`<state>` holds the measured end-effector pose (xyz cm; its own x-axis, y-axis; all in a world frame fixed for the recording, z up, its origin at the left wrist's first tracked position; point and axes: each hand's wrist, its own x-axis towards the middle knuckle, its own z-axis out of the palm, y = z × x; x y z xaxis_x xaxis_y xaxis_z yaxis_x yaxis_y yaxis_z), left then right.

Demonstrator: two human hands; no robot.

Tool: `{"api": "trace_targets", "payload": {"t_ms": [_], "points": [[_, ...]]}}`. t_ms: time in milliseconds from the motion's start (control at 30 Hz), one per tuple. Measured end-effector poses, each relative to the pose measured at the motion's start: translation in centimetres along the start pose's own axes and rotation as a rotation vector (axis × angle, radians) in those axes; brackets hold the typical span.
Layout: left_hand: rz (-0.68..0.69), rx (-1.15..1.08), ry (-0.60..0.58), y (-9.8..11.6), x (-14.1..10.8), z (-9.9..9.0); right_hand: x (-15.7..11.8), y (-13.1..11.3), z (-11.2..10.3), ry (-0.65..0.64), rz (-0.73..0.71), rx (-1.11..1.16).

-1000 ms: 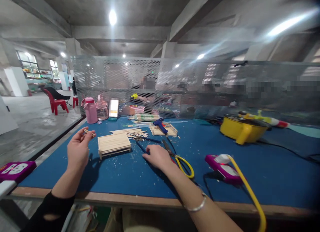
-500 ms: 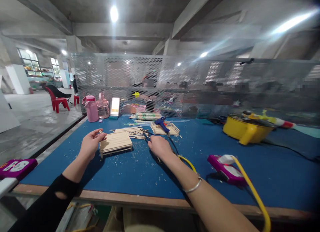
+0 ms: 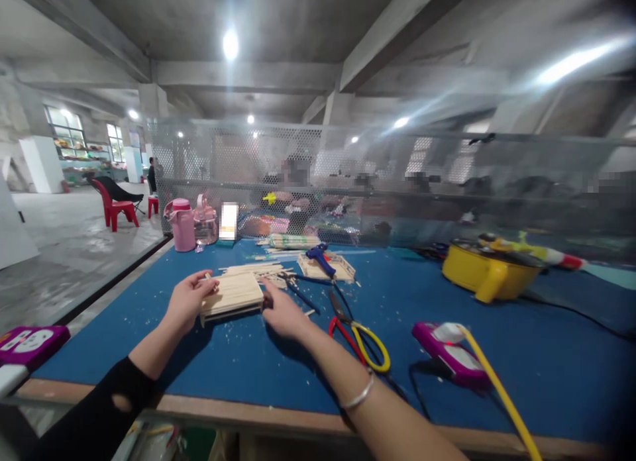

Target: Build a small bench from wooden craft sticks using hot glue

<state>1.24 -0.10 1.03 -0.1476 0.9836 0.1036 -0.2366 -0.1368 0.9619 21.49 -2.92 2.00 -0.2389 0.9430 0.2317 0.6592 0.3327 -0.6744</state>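
Observation:
A small raised platform of pale wooden sticks (image 3: 232, 294) stands on short legs on the blue table. My left hand (image 3: 186, 302) is at its left end, thumb and fingers closed on a short wooden stick (image 3: 207, 277). At the platform's right end, my right hand (image 3: 285, 310) has its fingers bent against the edge, the fingertips partly hidden. Behind the platform lie loose wooden sticks (image 3: 261, 270) and pliers with dark blue handles (image 3: 303, 292). Scissors with red and yellow handles (image 3: 358, 335) rest beside my right forearm.
A blue glue gun (image 3: 322, 261) lies on a second stick frame (image 3: 342, 270). A yellow pot (image 3: 489, 272) and a purple device with a yellow cable (image 3: 450, 355) are on the right. A pink jug (image 3: 183, 228) stands at the back left, before a perforated metal screen (image 3: 238, 163).
My right hand has moved left from beside the pliers to the platform's right edge, uncovering the scissors. The left hand stays at the platform's left end with its stick.

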Motion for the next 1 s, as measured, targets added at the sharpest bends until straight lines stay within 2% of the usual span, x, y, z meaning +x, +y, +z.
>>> {"api": "trace_targets", "payload": {"t_ms": [67, 167, 267, 367, 533, 667, 733, 867, 933, 1000], "points": [[-0.025, -0.007, -0.025, 0.3, -1.0, 0.6, -1.4, -0.4, 0.1, 0.041, -0.043, 0.159], [-0.039, -0.033, -0.132, 0.4, -3.2, 1.8, -5.0, -0.3, -0.8, 0.222, -0.016, 0.100], [-0.070, -0.022, -0.230, 0.0, -5.2, 3.1, -8.0, 0.4, -1.7, 0.253, 0.047, 0.056], [-0.083, 0.012, -0.266, -0.7, -5.6, 4.0, -8.7, 1.1, -2.0, 0.232, 0.088, 0.045], [-0.033, 0.067, -0.226, -0.8, -4.9, 4.0, -8.1, 1.2, -2.3, 0.158, 0.043, -0.115], [0.166, 0.148, -0.085, 0.1, -5.8, 3.3, -8.3, 0.5, -3.2, 0.279, 0.050, -0.230], [0.250, 0.186, -0.136, 0.5, -6.2, 3.3, -7.8, -0.2, -3.5, 0.305, 0.009, -0.182], [0.378, 0.357, -0.393, 1.0, -5.1, 4.8, -4.5, -2.0, -3.6, 0.208, -0.063, 0.053], [0.517, 0.482, -0.423, 1.2, -3.8, 6.0, -2.2, -2.5, -3.5, 0.183, -0.082, 0.134], [0.591, 0.546, -0.423, 1.3, -2.5, 7.0, -0.1, -2.6, -3.4, 0.189, -0.054, 0.201]]}}
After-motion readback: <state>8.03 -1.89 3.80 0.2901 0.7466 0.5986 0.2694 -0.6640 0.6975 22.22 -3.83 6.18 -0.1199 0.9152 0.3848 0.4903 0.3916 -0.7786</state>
